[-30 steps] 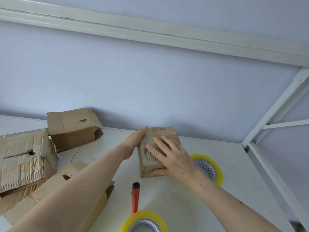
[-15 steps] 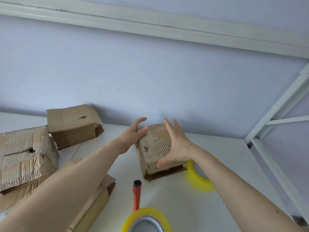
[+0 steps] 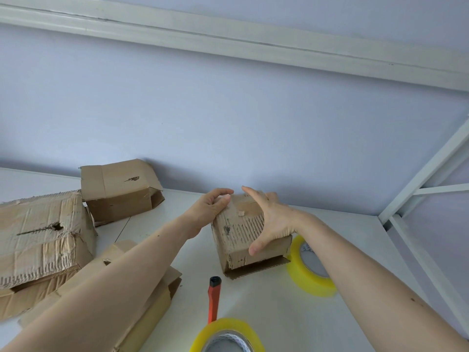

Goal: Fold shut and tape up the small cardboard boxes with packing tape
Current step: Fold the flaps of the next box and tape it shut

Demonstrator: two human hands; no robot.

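We've got the small box (image 3: 243, 232) on the white table (image 3: 279, 308), towards the back near the wall, tipped w/ its near bottom flap hanging open just above the table. Our left hand (image 3: 209, 209) grips the far-left top corner, fingers curled over the edge & thumb on the side. Our right hand (image 3: 272, 219) lies across the right side of the top, fingers straight & a bit spread, thumb pressing low on the near face, so it's steadying the box rather than pinching it. By our reckoning we're mid-way thru the folding step: turning or squaring the box so the loose flap can be shut; no tape on it that we can see. Next move prob. calls for pushing that lower flap in flat & holding it w/ one hand while the other goes for tape. One yellow tape roll (image 3: 311, 270) sits just beside the box on the right, partly behind our wrist; a second roll (image 3: 227, 335) is nearer us at the bottom edge. The red-handled cutter (image 3: 214, 298) lies between them, pointing at the box. Other boxes wait on the left: a big crumpled one (image 3: 43, 240), a flattened one (image 3: 152, 301) under our left forearm, and another small box (image 3: 119, 189) at the back w/ its end open.
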